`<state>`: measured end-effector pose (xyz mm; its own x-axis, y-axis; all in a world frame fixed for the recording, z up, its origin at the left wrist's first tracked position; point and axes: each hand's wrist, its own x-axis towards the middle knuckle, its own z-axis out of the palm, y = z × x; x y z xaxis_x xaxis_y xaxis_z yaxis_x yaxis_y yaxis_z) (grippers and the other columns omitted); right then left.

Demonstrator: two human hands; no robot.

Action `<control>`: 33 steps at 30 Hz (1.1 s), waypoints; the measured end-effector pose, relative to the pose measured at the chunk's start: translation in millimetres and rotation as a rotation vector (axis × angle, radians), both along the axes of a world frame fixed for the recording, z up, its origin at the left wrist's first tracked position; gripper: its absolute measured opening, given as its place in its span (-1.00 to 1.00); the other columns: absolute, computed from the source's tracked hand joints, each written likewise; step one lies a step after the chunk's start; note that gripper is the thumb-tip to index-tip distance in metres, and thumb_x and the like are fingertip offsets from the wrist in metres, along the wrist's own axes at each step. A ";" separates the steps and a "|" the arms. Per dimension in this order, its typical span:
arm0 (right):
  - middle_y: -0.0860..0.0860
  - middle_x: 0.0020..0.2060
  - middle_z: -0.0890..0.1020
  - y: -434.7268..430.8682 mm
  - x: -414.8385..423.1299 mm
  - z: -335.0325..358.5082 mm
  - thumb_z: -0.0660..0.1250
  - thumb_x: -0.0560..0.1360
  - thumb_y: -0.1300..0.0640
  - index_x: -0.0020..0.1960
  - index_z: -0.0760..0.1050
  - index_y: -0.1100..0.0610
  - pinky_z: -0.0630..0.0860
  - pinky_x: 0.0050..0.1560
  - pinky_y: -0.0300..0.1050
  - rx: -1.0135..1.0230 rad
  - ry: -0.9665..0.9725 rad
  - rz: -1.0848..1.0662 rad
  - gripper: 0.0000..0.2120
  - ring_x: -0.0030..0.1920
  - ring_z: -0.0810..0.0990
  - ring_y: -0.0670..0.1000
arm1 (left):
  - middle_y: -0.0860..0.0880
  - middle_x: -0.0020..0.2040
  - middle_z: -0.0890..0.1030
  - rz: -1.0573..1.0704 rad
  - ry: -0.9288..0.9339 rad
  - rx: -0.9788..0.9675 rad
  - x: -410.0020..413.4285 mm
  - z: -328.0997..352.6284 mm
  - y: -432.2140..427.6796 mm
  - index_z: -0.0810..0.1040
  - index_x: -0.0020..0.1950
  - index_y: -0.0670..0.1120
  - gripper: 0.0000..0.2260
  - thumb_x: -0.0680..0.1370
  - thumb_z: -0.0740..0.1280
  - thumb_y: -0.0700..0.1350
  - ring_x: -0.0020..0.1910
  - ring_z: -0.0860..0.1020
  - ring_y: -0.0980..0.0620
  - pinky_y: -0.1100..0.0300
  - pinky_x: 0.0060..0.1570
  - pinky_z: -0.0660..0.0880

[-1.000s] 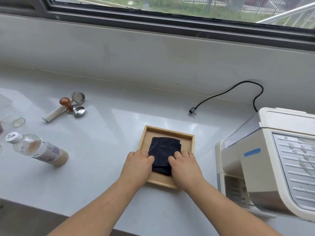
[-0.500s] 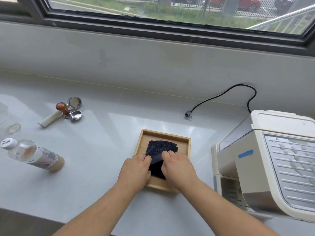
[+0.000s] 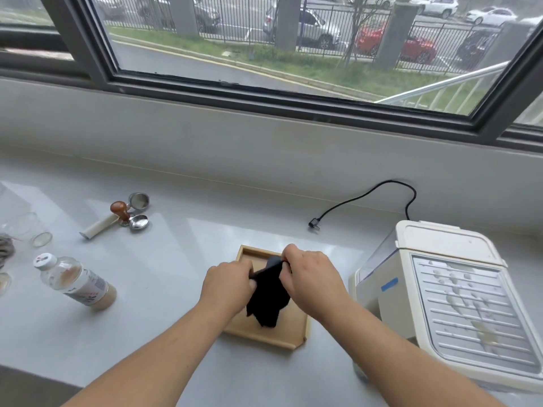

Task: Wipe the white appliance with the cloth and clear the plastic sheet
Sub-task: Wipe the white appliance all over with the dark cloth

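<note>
A dark cloth (image 3: pixel 269 298) hangs between both hands just above a shallow wooden tray (image 3: pixel 264 337) on the grey counter. My left hand (image 3: pixel 227 284) grips its left upper edge and my right hand (image 3: pixel 313 277) pinches its right upper edge, so the cloth droops in folds below them. The white appliance (image 3: pixel 446 301) stands to the right of the tray, with a ribbed top panel carrying brownish stains and a blue tape strip on its front. I see no plastic sheet that I can tell apart.
A black power cord (image 3: pixel 364 198) with its plug lies behind the tray. On the left lie a tipped bottle (image 3: pixel 76 282) with white cap, a wood-knobbed tamper (image 3: pixel 120 211), two metal filter baskets (image 3: pixel 139 223), a white handle and glass cups (image 3: pixel 25 230). A window sill runs behind.
Both hands have closed on the cloth and lifted it off the tray, where it lay flat and folded. The camera has tilted up, showing more of the window.
</note>
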<state>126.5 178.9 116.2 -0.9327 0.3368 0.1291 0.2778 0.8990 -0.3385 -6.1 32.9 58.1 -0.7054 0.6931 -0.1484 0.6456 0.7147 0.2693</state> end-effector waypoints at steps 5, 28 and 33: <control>-0.04 -0.36 0.52 28.3 14.7 21.9 0.13 0.60 0.18 0.13 0.38 0.02 0.24 -0.40 0.01 -0.027 -0.029 -0.151 -0.86 -0.32 0.51 0.15 | 0.14 -0.30 0.57 0.094 -0.070 0.205 -3.4 40.8 12.6 0.45 -0.08 0.14 -0.92 0.52 0.20 -0.03 -0.30 0.51 0.16 0.15 -0.41 0.40; 0.02 -0.19 0.65 91.4 33.7 165.6 0.18 0.58 0.04 0.05 0.34 0.00 0.47 -0.28 0.05 -0.166 0.091 -0.219 -0.92 -0.18 0.59 0.18 | 0.18 -0.24 0.68 -0.145 -0.109 0.685 43.8 240.7 129.8 0.58 -0.03 0.15 -0.90 0.52 0.31 -0.02 -0.20 0.61 0.17 0.11 -0.21 0.57; -0.08 -0.27 0.55 116.8 60.3 182.6 0.21 0.54 0.04 -0.12 0.32 -0.06 0.40 -0.34 0.00 -0.103 0.172 -0.249 -0.92 -0.25 0.52 0.07 | 0.24 -0.17 0.67 -0.210 -0.145 0.711 63.9 249.0 148.8 0.55 0.02 0.20 -0.87 0.49 0.29 0.12 -0.17 0.63 0.23 0.12 -0.17 0.61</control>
<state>186.8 295.7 298.8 -0.7873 0.5717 0.2310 0.4159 0.7690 -0.4855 57.8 181.7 307.1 -0.5557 0.7740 0.3034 0.6719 0.2031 0.7123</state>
